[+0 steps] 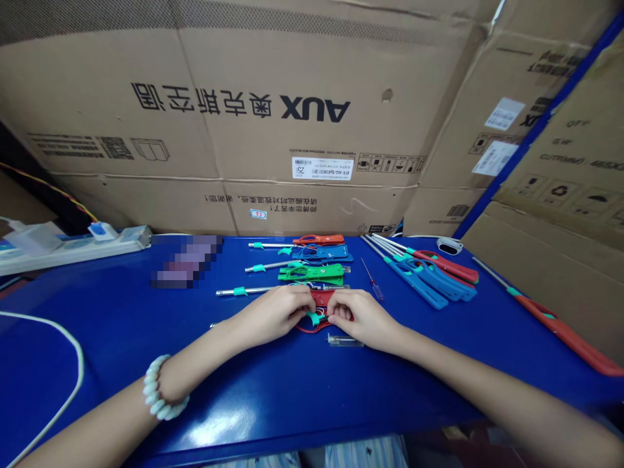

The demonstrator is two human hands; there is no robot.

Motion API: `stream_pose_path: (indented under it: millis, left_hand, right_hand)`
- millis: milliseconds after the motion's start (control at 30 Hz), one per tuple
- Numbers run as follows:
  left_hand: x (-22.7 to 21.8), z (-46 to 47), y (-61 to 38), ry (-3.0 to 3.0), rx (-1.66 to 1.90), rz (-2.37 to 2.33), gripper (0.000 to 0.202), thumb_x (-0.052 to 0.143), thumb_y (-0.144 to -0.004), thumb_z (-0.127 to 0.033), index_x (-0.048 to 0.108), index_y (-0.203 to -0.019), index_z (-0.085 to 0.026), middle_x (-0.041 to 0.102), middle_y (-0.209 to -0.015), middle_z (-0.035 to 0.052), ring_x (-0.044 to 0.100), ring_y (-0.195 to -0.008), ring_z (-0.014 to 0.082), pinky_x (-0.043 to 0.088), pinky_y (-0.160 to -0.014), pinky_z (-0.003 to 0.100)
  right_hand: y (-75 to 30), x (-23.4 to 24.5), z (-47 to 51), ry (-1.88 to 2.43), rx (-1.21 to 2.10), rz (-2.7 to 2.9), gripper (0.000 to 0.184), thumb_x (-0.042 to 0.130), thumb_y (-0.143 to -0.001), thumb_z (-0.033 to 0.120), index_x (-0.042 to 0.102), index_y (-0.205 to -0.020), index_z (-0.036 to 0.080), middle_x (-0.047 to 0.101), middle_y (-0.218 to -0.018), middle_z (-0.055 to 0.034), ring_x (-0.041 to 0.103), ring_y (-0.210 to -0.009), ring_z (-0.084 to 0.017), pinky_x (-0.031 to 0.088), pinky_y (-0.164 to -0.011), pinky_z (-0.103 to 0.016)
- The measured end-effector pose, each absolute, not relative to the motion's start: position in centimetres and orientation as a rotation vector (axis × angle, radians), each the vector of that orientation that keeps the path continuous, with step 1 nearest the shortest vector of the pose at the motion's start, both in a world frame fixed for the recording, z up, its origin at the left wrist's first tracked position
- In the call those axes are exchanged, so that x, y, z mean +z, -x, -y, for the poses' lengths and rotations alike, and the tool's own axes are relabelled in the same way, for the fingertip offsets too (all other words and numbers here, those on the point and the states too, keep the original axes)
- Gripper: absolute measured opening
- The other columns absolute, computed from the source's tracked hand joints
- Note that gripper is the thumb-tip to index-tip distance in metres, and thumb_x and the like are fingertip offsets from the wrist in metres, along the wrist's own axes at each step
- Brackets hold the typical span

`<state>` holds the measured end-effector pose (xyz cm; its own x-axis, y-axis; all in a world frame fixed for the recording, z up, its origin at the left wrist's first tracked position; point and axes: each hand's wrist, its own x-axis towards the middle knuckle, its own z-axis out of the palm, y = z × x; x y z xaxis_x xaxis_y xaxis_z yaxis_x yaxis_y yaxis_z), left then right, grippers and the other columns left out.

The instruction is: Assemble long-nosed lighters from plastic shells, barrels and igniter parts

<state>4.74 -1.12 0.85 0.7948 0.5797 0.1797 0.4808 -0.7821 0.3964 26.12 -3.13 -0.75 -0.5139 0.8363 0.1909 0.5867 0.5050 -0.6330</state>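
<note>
My left hand (pixel 287 309), closed in a pinch, has its fingertips at a teal trigger (pixel 314 318) over an opened red lighter shell (pixel 322 298). From the other side my right hand (pixel 361 316) pinches at a small dark part beside that trigger; the fingers hide most of it. Thin pale wire loops near the trigger. Just below the right hand lies a clear fuel tank (pixel 346 340). Beyond my hands are opened green lighter shells (pixel 312 273), a blue shell (pixel 324 252) and another red shell (pixel 319 240), with metal tubes (pixel 266 290) bearing teal ends to their left.
A small screwdriver (pixel 373 283) lies right of the shells. Farther right are several whole lighters (pixel 429 279) in a bunch and a single red lighter (pixel 560 325). A power strip (pixel 121 244) and white cable (pixel 78 364) are left. Cardboard (pixel 244 143) walls the blue table (pixel 195 377).
</note>
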Motion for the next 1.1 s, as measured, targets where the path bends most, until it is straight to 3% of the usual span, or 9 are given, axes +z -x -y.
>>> stream_pose_path:
  millis: [1100]
  left_hand:
    - [0.95, 0.62, -4.66, -2.472, 0.436, -0.866, 0.013, 0.055, -0.085, -0.009, 0.065, -0.085, -0.015, 0.068, -0.088, 0.003, 0.061, -0.081, 0.0146, 0.046, -0.073, 0.024]
  right_hand:
    - [-26.29, -0.72, 3.44, 1.185, 0.687, 2.288, 0.009, 0.059, -0.081, 0.009, 0.057, -0.076, 0.017, 0.059, -0.07, 0.0018, 0.054, -0.06, -0.01, 0.038, -0.058, -0.02]
